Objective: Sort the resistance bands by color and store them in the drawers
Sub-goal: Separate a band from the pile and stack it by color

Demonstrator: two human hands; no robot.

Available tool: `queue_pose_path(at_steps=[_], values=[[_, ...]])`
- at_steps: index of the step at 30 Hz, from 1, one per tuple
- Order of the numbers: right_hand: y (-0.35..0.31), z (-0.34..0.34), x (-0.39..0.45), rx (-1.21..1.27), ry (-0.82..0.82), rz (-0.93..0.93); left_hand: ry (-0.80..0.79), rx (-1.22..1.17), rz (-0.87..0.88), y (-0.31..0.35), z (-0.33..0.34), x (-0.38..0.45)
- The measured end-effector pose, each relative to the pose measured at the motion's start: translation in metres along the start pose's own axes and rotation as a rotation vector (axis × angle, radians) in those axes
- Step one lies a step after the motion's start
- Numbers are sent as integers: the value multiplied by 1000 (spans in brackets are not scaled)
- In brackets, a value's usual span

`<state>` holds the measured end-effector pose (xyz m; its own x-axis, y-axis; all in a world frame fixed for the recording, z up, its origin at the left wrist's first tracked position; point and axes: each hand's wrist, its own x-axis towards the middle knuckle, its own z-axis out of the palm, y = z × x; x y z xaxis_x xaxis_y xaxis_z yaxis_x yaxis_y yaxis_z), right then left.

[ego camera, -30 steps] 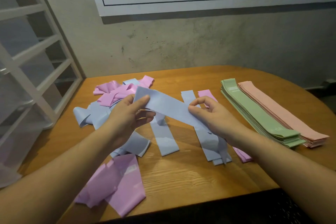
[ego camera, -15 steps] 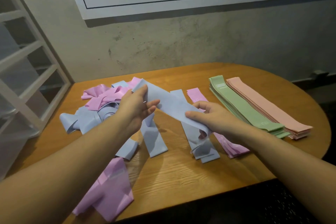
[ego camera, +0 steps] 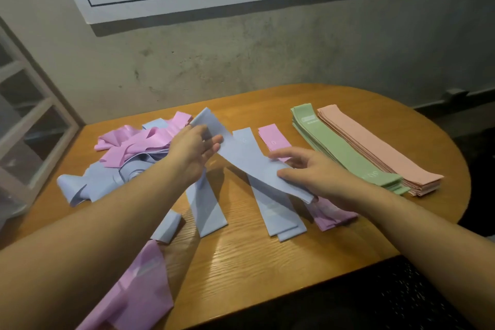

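Head view shows me mid-sort: green stack (ego camera: 345, 147) and peach stack (ego camera: 375, 147) done, both hands, left hand (ego camera: 192, 153) and right hand (ego camera: 308, 171), pinching a blue band (ego camera: 249, 161) above the blue pile (ego camera: 276, 211), pink-and-blue heap (ego camera: 128, 153) unsorted, drawers (ego camera: 29, 120) unfilled

Two neat stacks (ego camera: 348, 147) side by side at table (ego camera: 241, 262) right; loose heap (ego camera: 134, 153) at left; flat bands (ego camera: 276, 209) between; drawer unit (ego camera: 24, 115) left of table.

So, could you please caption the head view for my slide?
Both hands, left and right, hold a blue band over a table of colour-sorted stacks.
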<state>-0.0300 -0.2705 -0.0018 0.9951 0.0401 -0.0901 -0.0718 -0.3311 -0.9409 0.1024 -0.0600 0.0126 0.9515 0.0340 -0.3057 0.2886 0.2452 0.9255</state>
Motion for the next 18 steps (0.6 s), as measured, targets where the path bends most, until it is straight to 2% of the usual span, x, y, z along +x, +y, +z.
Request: queue_pose_path(at_steps=[5, 9, 14, 18], values=[[1, -3, 3, -100, 31, 46, -18, 122, 116, -2, 13, 14], [4, -5, 2, -63, 41, 147, -19, 204, 180, -5, 27, 29], [11, -3, 3, 81, -9, 204, -24, 244, 160, -7, 47, 46], [13, -6, 7, -21, -28, 289, -44, 340, 132, -13, 57, 59]])
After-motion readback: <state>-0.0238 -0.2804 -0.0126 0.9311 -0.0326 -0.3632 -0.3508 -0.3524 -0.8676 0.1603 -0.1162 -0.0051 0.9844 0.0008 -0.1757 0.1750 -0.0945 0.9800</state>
